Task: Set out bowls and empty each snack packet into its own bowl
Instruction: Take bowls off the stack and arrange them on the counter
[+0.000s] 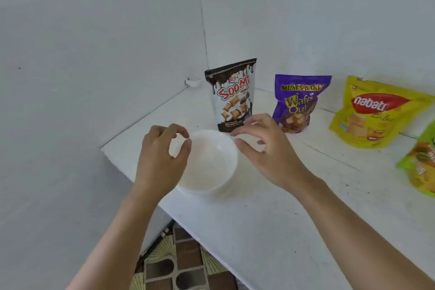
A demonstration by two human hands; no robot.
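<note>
Hands flank a white bowl near the left corner of the counter. Left hand: thumb and forefinger curled together at the left rim; grip cannot be confirmed. Right hand: fingers loosely spread, thumb at the right rim. Black packet, purple packet and yellow packet stand along the back edge.

White bowl: round, plain, upright, empty inside. Only one set out.

Four snack packets; tops look closed where visible.
- Soomi packet: black and white, standing upright, just beyond the bowl at 1 o'clock.
- Purple Mum's Bake packet: upright, slightly slumped, 2 o'clock from bowl, near Soomi.
- Yellow Nabati packet: leaning back, further out, between 2 and 3 o'clock.
- Green packet: 3 o'clock, well apart from bowl, cut off by frame edge; label unreadable.
</note>
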